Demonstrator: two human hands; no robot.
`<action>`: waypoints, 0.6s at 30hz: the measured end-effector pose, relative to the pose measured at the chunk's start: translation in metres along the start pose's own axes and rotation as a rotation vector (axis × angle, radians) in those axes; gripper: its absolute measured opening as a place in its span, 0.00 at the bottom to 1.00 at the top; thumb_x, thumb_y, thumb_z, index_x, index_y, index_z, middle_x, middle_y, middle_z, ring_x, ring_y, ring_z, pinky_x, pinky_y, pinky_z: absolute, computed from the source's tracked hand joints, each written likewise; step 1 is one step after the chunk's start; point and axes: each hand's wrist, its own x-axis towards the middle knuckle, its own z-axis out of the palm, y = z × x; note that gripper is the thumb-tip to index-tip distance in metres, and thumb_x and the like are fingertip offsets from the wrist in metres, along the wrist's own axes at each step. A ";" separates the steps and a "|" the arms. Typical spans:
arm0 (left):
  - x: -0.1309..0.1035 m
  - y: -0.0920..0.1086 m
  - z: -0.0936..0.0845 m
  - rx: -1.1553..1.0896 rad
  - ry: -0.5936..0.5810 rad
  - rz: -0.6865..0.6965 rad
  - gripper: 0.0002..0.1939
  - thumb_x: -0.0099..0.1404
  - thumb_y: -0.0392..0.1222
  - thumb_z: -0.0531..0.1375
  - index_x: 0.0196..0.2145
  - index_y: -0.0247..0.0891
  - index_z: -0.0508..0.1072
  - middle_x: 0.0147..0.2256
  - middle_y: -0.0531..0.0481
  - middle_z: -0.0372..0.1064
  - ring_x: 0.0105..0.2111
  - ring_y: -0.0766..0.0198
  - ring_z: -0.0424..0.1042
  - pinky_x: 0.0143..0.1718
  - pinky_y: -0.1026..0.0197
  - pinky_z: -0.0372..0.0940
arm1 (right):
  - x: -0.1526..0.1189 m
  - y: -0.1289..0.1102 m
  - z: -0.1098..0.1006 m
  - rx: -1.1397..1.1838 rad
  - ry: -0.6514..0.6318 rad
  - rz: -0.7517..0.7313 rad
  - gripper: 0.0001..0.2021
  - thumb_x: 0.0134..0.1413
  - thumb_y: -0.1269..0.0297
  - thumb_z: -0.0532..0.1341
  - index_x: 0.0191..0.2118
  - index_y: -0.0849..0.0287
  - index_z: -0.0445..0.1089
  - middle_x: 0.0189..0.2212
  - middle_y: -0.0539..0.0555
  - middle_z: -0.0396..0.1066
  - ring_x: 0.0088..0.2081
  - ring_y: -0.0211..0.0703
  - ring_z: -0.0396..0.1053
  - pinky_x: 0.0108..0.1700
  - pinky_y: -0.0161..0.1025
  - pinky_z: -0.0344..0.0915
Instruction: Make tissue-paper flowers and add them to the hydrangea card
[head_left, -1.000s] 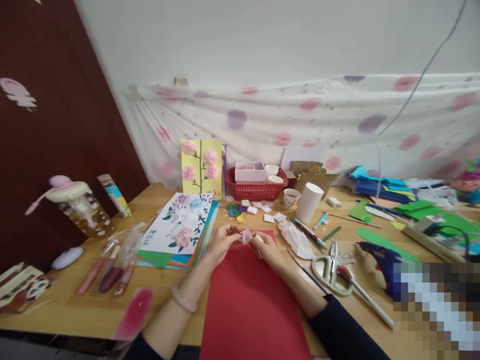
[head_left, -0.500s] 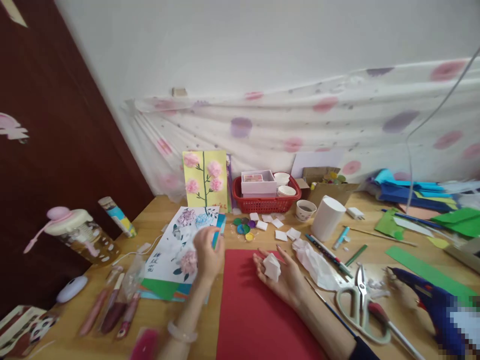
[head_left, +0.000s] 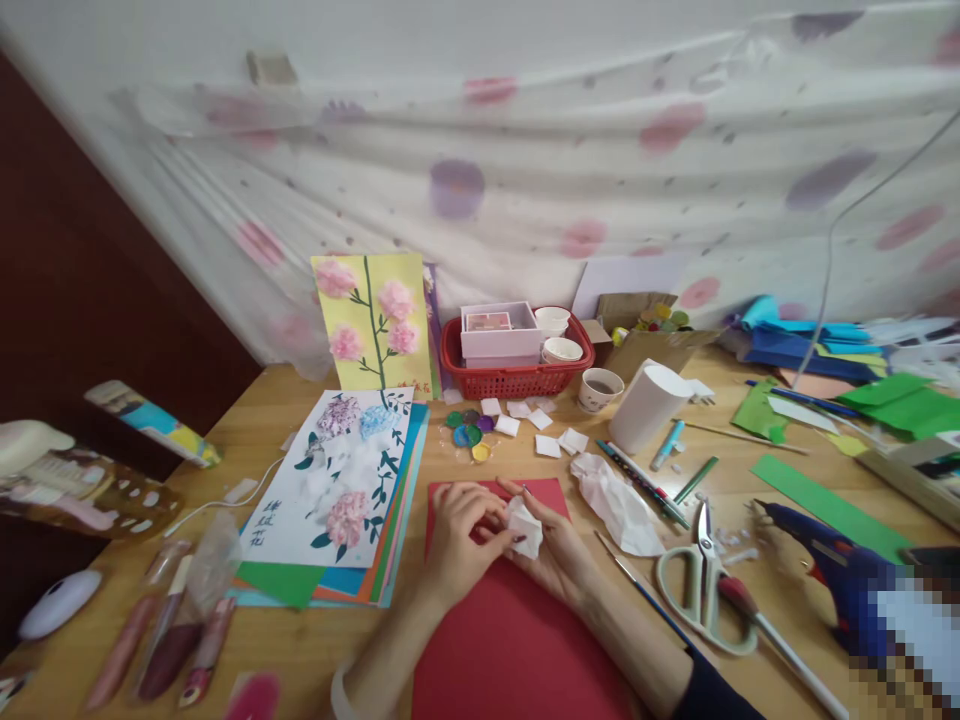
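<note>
Over a sheet of red paper [head_left: 517, 650], my two hands meet around a small folded piece of white tissue [head_left: 525, 528]. It rests against the fingers and palm of my right hand [head_left: 562, 560], which curls around it. My left hand [head_left: 466, 540] is closed, with thumb and fingers pinching the tissue's left side; part of those fingertips is hidden. A larger crumpled white tissue [head_left: 616, 505] lies just right of my right hand. Further right are scissors [head_left: 701, 580] with pale handles and a thin brush [head_left: 645, 590].
Small white folded squares [head_left: 547, 446] and paint pots [head_left: 469, 432] lie beyond the red paper. A red basket [head_left: 517, 382], a cup of dark liquid [head_left: 600, 392] and a white roll [head_left: 646, 405] stand behind. Flower pictures [head_left: 330, 510] are left, a blue glue gun [head_left: 817, 555] right.
My left hand has come right and down from above the flower picture to the tissue in my right hand. My right hand has curled in around it. The view has tilted down.
</note>
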 end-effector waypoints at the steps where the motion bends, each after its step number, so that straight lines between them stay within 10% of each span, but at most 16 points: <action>1: 0.001 0.000 0.001 -0.001 -0.008 0.002 0.08 0.54 0.38 0.70 0.30 0.43 0.74 0.36 0.50 0.77 0.43 0.53 0.70 0.48 0.49 0.55 | 0.000 0.000 0.000 -0.004 0.004 -0.008 0.12 0.56 0.64 0.64 0.46 0.57 0.70 0.39 0.54 0.75 0.39 0.44 0.75 0.45 0.45 0.71; 13: 0.021 -0.001 0.014 -0.019 -0.113 0.067 0.04 0.57 0.38 0.68 0.26 0.43 0.76 0.41 0.49 0.75 0.47 0.53 0.68 0.49 0.47 0.54 | 0.017 -0.015 -0.006 -0.066 0.010 -0.038 0.07 0.59 0.63 0.62 0.40 0.59 0.72 0.31 0.51 0.72 0.30 0.34 0.71 0.23 0.26 0.64; 18: 0.023 -0.003 0.009 -0.041 -0.046 0.029 0.04 0.60 0.35 0.65 0.28 0.41 0.74 0.35 0.50 0.76 0.44 0.55 0.70 0.48 0.50 0.55 | 0.019 -0.016 0.001 -0.081 0.000 0.016 0.09 0.59 0.58 0.63 0.37 0.60 0.71 0.30 0.52 0.72 0.29 0.38 0.71 0.28 0.33 0.69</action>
